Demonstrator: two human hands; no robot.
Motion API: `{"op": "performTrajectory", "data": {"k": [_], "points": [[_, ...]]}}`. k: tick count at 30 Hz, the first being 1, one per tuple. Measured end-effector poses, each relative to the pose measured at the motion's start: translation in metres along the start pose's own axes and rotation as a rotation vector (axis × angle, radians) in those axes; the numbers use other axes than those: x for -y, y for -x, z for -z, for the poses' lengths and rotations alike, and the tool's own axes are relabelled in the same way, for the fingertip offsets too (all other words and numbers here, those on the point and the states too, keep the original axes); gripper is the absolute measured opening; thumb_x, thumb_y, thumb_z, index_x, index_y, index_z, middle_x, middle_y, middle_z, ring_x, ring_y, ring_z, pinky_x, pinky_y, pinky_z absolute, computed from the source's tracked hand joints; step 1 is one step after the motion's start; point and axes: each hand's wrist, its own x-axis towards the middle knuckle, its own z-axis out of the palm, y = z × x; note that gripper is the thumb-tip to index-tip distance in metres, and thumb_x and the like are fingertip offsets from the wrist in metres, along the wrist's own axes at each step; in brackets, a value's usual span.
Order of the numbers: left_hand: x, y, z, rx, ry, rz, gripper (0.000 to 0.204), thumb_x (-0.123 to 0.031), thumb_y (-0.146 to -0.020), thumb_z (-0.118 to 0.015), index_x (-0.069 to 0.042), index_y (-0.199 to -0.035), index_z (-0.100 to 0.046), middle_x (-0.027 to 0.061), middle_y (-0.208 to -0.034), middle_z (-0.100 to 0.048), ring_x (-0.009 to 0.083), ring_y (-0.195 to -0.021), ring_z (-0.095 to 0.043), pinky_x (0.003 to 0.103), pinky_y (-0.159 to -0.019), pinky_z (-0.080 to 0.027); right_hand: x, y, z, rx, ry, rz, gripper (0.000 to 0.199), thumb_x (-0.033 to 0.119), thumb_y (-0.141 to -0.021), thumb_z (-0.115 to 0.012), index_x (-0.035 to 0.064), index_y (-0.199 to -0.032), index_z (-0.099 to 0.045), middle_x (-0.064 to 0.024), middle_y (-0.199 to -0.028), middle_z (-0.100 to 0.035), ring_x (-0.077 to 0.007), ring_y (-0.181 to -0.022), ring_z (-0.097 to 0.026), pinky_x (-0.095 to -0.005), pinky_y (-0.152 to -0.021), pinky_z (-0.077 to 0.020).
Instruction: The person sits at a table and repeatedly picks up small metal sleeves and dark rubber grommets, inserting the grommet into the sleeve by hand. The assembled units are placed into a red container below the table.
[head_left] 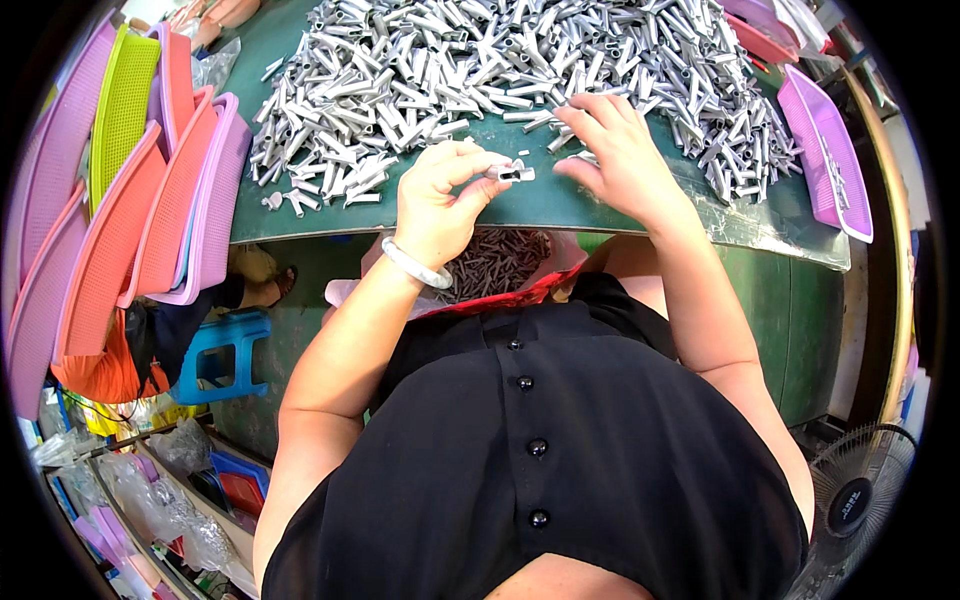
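Small grey metal piece (pixel 511 173), short and squarish with a notch in it, sits pinched between the thumb and fingertips of the left hand (pixel 443 200), held just above the near edge of the green table (pixel 600 205). That hand is curled narrow around it, knuckles up, with a pale bangle (pixel 415 266) round the wrist. The right hand (pixel 618 150) lies just beside the piece, palm down and fingers loosely spread, its fingertips reaching into the near fringe of the heap of metal tubes (pixel 480 70); from where I stand I cannot tell whether it grips anything under the palm. The heap is wide and covers most of the far side of the table, silver-grey short tubes lying every which way, with a few strays (pixel 285 200) loose near the left corner. Below the table edge, between the person's arms and against the black buttoned dress (pixel 540 440), a red-rimmed container (pixel 500 265) holds a darker pile of the same kind of pieces. On the left a stack of plastic mesh trays (pixel 150 200) leans on edge, pink, orange, purple and one yellow-green. Another purple tray (pixel 825 150) rests on the table's right end. A blue plastic stool (pixel 225 355) stands on the floor to the left, and a floor fan (pixel 860 490) shows at the lower right.
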Motion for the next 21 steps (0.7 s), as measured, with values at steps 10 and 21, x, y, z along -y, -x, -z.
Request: {"op": "performTrajectory", "data": {"k": [10, 21], "points": [[-0.007, 0.005, 0.004, -0.090, -0.187, -0.110, 0.025, -0.004, -0.069, -0.076, -0.010, -0.093, -0.073, 0.0050, -0.098, -0.059, 0.0204, -0.095, -0.054, 0.032, -0.085, -0.042, -0.007, 0.004, -0.021, -0.022, 0.050, -0.114, 0.030, 0.012, -0.071, -0.072, 0.0097, -0.098, -0.063, -0.0070, -0.111, -0.057, -0.0286, -0.108, -0.051, -0.0401, -0.091, -0.0395], [-0.024, 0.011, 0.016, -0.056, -0.475, -0.175, 0.024, -0.006, -0.063, -0.075, -0.013, -0.085, -0.072, 0.0042, -0.094, -0.060, 0.0251, -0.094, -0.054, 0.037, -0.084, -0.039, -0.008, 0.001, -0.021, -0.099, 0.032, -0.052, 0.022, 0.010, -0.070, -0.071, 0.0101, -0.089, -0.062, -0.0017, -0.098, -0.062, -0.0255, -0.101, -0.053, -0.0393, -0.086, -0.0410]]}}
